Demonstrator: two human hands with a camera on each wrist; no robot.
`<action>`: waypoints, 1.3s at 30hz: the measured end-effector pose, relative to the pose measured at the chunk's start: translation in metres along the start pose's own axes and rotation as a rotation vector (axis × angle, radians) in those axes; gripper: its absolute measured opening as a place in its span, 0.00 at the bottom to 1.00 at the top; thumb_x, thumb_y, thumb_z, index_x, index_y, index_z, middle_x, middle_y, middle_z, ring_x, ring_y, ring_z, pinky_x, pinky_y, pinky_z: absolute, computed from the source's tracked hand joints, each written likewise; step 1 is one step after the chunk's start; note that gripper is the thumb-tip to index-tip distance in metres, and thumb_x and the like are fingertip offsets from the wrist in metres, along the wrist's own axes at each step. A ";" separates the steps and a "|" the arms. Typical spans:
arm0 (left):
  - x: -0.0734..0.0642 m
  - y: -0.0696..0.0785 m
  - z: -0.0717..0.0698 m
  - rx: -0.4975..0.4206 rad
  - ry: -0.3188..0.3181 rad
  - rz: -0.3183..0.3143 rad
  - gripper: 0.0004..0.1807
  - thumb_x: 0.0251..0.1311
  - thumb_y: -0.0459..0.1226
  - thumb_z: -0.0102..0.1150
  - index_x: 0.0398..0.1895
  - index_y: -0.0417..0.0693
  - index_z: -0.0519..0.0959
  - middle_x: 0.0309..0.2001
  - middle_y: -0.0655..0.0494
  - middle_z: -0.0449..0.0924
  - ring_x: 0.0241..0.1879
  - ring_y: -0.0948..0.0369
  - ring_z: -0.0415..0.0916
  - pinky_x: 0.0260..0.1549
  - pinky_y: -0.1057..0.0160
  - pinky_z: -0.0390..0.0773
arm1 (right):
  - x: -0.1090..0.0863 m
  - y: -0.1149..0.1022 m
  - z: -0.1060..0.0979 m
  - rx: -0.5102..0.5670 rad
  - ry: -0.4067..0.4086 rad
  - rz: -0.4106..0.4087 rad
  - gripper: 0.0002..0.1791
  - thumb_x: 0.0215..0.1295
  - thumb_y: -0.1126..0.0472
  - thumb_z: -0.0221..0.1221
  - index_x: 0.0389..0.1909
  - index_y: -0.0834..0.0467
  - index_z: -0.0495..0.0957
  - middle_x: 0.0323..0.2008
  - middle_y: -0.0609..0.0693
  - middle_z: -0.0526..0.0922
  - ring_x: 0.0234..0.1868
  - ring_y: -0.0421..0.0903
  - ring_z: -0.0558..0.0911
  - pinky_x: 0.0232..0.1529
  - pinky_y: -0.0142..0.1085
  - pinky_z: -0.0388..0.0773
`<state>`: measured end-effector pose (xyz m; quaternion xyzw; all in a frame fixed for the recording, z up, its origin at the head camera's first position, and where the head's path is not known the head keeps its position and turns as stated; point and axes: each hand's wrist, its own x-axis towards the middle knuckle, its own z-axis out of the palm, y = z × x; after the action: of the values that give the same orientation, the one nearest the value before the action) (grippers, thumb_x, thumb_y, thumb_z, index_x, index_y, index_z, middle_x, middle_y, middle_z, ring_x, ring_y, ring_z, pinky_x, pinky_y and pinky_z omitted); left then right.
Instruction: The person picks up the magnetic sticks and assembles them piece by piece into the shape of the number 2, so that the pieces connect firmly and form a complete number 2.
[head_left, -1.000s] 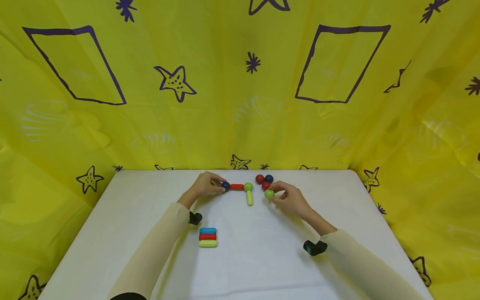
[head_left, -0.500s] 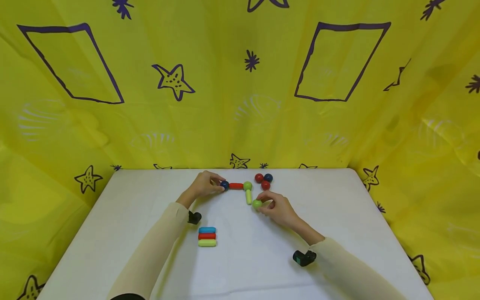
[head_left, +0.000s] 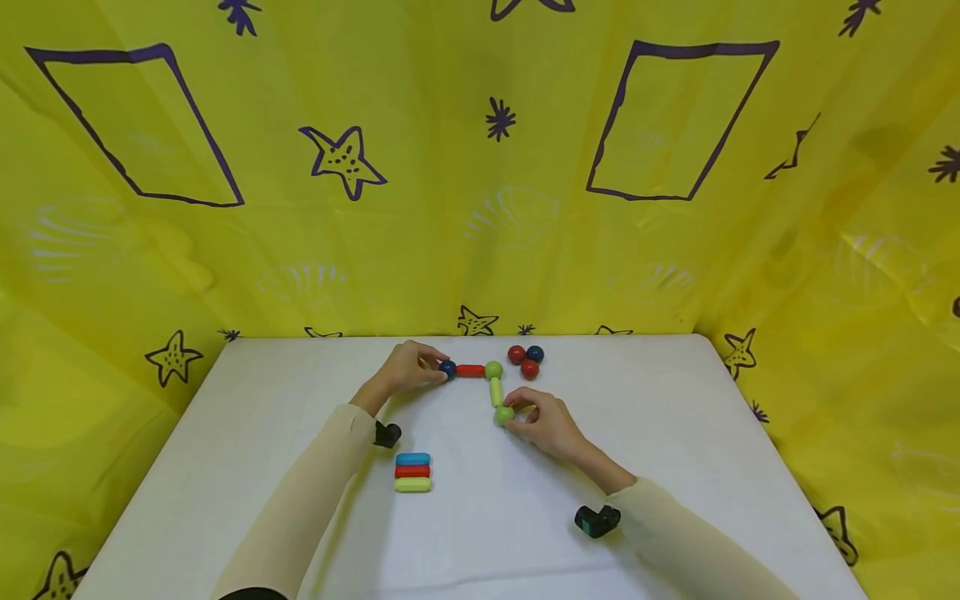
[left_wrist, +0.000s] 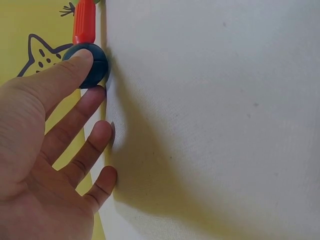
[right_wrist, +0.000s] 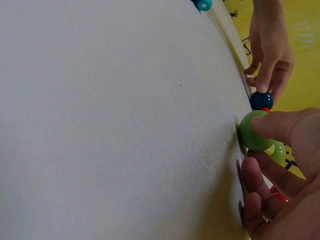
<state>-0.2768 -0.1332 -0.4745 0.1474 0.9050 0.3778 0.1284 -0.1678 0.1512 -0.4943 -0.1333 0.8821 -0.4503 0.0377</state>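
Left grip (head_left: 407, 368) pinches blue ball (head_left: 447, 370); right grip (head_left: 549, 426), green ball (head_left: 503, 415), apparently touching pale rod (head_left: 496, 392).

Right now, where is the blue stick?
In the head view, the blue stick lies left of centre, lower in frame than the left hand, just beyond the loose red stick.

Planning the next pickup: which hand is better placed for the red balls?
Probably the right hand: nearer the red balls, though pinching a green ball; the left hand, farther off, pinches a navy ball.
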 end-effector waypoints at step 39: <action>-0.004 0.057 0.001 0.207 -0.108 0.371 0.34 0.60 0.34 0.73 0.70 0.52 0.72 0.49 0.41 0.84 0.36 0.52 0.79 0.38 0.60 0.80 | -0.003 -0.002 0.000 -0.027 -0.028 -0.009 0.15 0.63 0.66 0.70 0.47 0.50 0.80 0.45 0.51 0.86 0.30 0.44 0.75 0.34 0.35 0.74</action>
<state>-0.2632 -0.0954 -0.4340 0.3439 0.8881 0.2917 0.0894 -0.1646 0.1510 -0.4925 -0.1439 0.8869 -0.4365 0.0461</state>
